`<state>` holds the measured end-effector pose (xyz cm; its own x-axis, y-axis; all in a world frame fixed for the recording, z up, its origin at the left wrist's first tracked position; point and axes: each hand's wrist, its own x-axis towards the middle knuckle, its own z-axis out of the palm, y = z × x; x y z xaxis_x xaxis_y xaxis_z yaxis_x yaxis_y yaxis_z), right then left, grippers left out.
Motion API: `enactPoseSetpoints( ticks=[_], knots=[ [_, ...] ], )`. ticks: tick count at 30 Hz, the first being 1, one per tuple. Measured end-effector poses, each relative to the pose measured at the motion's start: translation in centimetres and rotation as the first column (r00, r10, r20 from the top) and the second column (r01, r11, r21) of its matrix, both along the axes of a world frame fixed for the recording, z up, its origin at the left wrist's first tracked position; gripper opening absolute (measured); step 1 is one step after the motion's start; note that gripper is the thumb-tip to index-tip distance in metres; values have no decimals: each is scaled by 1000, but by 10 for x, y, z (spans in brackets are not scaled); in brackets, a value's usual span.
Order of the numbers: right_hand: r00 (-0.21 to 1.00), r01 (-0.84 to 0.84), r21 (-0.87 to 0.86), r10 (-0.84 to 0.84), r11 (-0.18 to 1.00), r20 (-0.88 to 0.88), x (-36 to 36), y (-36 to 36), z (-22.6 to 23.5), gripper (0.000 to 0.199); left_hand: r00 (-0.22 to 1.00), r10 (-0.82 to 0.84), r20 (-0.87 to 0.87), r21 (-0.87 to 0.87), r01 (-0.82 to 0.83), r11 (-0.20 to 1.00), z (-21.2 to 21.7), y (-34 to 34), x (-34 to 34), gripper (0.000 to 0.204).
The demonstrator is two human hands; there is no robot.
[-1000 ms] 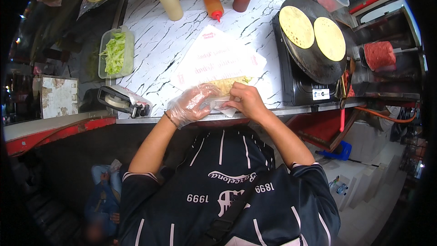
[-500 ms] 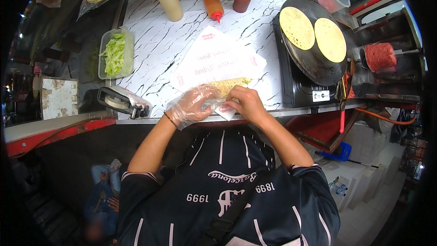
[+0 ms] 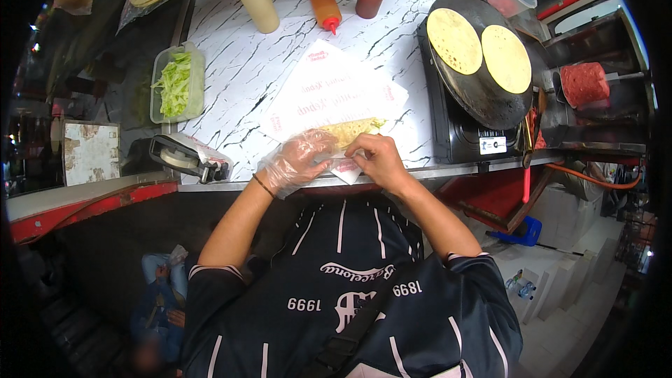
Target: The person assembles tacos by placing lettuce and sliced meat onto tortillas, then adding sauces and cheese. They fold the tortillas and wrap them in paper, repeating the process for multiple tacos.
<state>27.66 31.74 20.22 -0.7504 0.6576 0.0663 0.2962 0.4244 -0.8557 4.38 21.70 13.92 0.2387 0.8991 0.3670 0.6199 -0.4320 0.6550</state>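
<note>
A rolled flatbread wrap (image 3: pixel 353 127) with green filling at its right end lies across the near part of a white printed wrapping paper (image 3: pixel 332 91). My left hand (image 3: pixel 302 157), in a clear plastic glove, is closed over the wrap's left end, thumb toward me. Bare and without a glove, my right hand (image 3: pixel 378 161) pinches the paper close to the near edge of the wrap. A corner of the paper hangs toward the counter edge between my hands. The gloved fingers partly hide the wrap's left end.
Shredded lettuce fills a clear tub (image 3: pixel 197 91) at left, with a tape dispenser (image 3: pixel 183 157) nearer me. Squeeze bottles (image 3: pixel 257 3) stand or lie at the back. Two flatbreads (image 3: pixel 455 40) lie on a black griddle (image 3: pixel 483 108) at right. A meat cone (image 3: pixel 584 85) is farther right.
Little differs. My right fingers have bunched slightly tighter at the paper, and my left thumb has shifted a little. The wrap stays in place.
</note>
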Motion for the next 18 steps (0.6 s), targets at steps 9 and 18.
enactPoseSetpoints(
  ticks=[9,18],
  knots=[
    [991,117,218,-100,969,-89,15,-10,-1,30,997,68,-33,110,-64,992,-4,0,10,30],
    [975,-69,450,-36,890,220,33,-1,-3,64,996,84,8,115,-84,990,-2,2,12,30]
  ],
)
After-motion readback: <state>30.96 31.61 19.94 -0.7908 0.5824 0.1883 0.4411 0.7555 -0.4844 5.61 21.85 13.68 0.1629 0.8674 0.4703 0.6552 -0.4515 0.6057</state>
